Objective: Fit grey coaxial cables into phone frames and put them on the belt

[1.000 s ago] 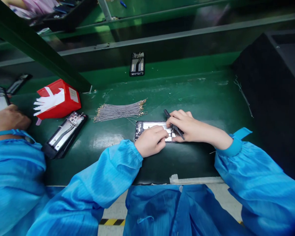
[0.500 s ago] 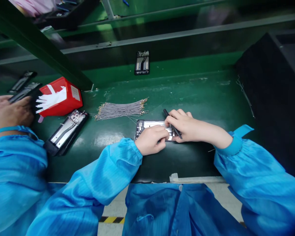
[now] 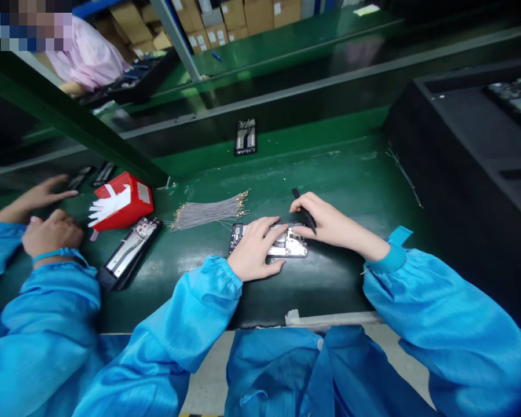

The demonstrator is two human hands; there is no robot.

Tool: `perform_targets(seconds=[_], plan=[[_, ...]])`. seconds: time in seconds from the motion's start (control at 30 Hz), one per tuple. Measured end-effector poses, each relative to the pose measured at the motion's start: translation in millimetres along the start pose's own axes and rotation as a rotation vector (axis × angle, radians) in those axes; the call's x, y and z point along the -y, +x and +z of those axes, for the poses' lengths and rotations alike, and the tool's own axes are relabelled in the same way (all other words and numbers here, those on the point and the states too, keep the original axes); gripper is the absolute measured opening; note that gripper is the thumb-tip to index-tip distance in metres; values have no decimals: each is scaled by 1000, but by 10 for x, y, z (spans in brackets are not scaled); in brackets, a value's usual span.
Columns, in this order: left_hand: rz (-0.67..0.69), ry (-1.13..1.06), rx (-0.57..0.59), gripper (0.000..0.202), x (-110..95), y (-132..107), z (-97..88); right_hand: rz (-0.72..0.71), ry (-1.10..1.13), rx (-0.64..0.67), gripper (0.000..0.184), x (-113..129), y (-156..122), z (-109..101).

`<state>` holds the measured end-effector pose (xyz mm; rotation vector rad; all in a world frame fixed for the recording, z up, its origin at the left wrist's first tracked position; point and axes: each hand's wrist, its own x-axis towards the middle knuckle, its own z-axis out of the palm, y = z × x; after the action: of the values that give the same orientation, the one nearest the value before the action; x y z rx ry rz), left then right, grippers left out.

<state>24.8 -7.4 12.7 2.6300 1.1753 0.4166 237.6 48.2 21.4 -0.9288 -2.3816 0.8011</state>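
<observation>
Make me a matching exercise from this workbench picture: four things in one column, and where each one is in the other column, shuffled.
Things
1. red box
2. bundle of grey wires
3. black tool
4. open phone

Places
A. held in the right hand
B. under the left hand
C. farthest left of the four, white strips sticking out
D. loose on the green bench, between box and phone

Pairs: 1-C, 2-D, 3-A, 4-B
</observation>
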Motion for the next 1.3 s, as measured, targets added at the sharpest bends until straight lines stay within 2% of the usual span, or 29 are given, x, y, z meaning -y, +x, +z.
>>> perform_targets(seconds=[0.1,0.2,0.27,0.33,0.43,0.53,0.6,0.7,0.83,0.9,0.97,1.03,1.17,1.23,1.3], plan=[[-23,61,92,64,18,84,-73,46,-68,-174,20,3,-133,-94],[-38,96,140,68,67,331,-170,73,-151,-299,19,70,-214,-49],[-79,103,160,70,136,626,-222,27,-237,-363,22,106,-209,18],[-157,123,184,70,234,1019,-250,-51,-318,-394,23,120,-178,62],[-265,198,173,66,403,1692,-249,-30,-358,-450,24,116,-144,71],[-351,264,150,58,569,2294,-211,14,-364,-433,27,117,-130,99],[-432,297,142,53,677,2601,-178,34,-354,-393,32,117,-112,164],[-536,337,111,52,820,2945,-147,110,-313,-351,36,95,-70,294],[-627,393,-13,56,953,3261,-191,197,-296,-351,40,24,-29,392],[-676,413,-70,54,1020,3315,-235,208,-304,-339,43,-15,-21,390],[-752,431,-96,53,1098,3250,-262,219,-309,-333,43,-43,-17,371],[-862,456,-100,55,1170,3059,-253,238,-318,-336,39,-57,-17,350],[-1071,488,-77,58,1268,2519,-181,245,-381,-346,30,-70,-20,318],[-1078,475,-56,59,1325,2334,-186,229,-429,-334,29,-98,-22,289],[-1016,456,-35,57,1383,2250,-246,230,-464,-317,27,-145,-30,237]])
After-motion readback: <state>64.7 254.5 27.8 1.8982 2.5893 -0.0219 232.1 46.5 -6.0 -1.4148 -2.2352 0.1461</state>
